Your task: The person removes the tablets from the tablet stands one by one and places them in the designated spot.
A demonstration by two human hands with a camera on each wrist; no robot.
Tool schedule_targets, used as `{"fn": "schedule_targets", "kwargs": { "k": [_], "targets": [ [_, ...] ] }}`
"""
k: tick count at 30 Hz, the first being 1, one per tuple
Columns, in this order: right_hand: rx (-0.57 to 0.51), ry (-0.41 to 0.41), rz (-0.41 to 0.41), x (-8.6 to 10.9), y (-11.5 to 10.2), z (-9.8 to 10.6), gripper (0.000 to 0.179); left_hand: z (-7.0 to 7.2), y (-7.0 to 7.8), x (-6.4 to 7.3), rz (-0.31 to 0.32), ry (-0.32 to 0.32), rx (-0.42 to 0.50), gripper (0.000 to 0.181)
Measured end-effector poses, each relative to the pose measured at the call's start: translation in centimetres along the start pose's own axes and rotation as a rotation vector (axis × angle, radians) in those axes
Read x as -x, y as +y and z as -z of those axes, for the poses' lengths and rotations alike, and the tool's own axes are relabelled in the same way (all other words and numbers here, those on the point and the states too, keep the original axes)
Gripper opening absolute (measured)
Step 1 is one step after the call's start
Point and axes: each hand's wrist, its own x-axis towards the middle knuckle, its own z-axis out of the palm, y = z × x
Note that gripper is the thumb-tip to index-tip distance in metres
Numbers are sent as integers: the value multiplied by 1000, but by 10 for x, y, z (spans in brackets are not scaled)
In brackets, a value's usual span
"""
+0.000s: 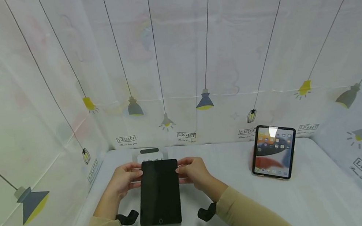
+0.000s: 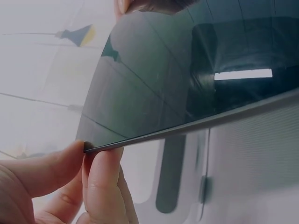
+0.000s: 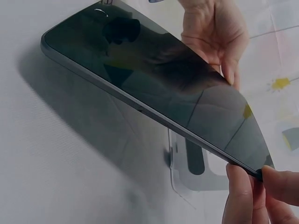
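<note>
A black tablet [image 1: 159,192] with a dark screen and a round home button is tilted up, its far end raised off the white table. My left hand [image 1: 125,179] pinches its left edge near the top corner, thumb on the front and fingers behind, as the left wrist view shows. At the opposite edge my right hand [image 1: 193,170] pinches the same way. Behind the tablet lies a flat, pale, partly see-through case-like item [image 1: 136,157] with a dark oval slot [image 3: 195,156]; the tablet covers much of it in the head view.
To the right, a second tablet [image 1: 274,153] with a lit screen of app icons leans upright on the table [image 1: 227,170]. A white curtain [image 1: 179,65] printed with hanging lamps closes in the back and sides. Black camera mounts [image 1: 207,212] sit on both wrists.
</note>
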Motion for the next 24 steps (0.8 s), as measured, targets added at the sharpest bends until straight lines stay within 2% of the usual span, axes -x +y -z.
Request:
{"fn": "schedule_targets", "kwargs": {
  "k": [13, 19, 24],
  "targets": [
    [-3, -13, -16, 10, 12, 5, 31, -8, -12, 3, 52, 3, 2, 32],
    [-2, -30, -30, 16, 22, 7, 31, -10, -23, 9, 71, 14, -25, 34],
    [-10, -45, -41, 22, 28, 7, 31, -11, -34, 11, 72, -9, -17, 32]
  ]
}}
